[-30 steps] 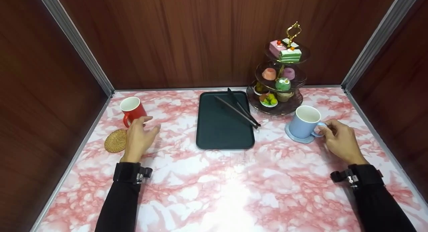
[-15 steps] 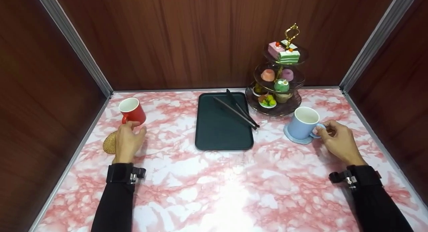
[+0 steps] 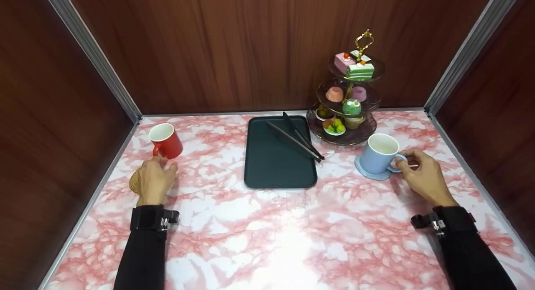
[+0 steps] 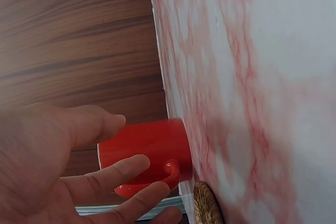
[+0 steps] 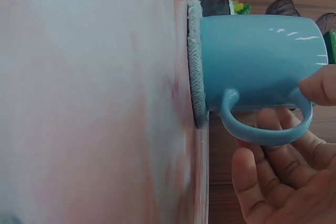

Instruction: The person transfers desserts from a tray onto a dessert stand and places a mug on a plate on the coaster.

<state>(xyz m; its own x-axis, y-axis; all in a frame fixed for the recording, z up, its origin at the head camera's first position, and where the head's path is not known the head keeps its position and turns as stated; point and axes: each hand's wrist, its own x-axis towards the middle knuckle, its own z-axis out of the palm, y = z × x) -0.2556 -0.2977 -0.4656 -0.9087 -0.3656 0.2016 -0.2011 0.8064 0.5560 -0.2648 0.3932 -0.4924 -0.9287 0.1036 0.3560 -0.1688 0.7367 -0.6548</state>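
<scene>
A red mug [image 3: 170, 146] stands on the marbled table at the left, its handle turned toward my left hand [image 3: 156, 180]. That hand has its fingers loosely spread, and the fingertips overlap the handle in the left wrist view. Partly hidden beneath it lies a round woven coaster [image 3: 134, 182]. On the right, a light blue mug [image 3: 375, 158] rests upright on a pale blue coaster [image 3: 371, 174]. My right hand [image 3: 425, 177] pinches its handle, thumb [image 5: 319, 85] on one side and curled fingers [image 5: 286, 163] on the other.
A dark rectangular tray [image 3: 276, 169] lies at the middle back, with black tongs [image 3: 294, 138] across its right edge. Behind the blue mug stands a three-tier stand [image 3: 355, 138] with cakes and small desserts. Wood-look panels [image 3: 234, 52] enclose the table's back and sides.
My left hand has drawn back and slightly left, from beside the red mug to in front of its handle, covering more of the woven coaster. The right hand stays at the blue mug.
</scene>
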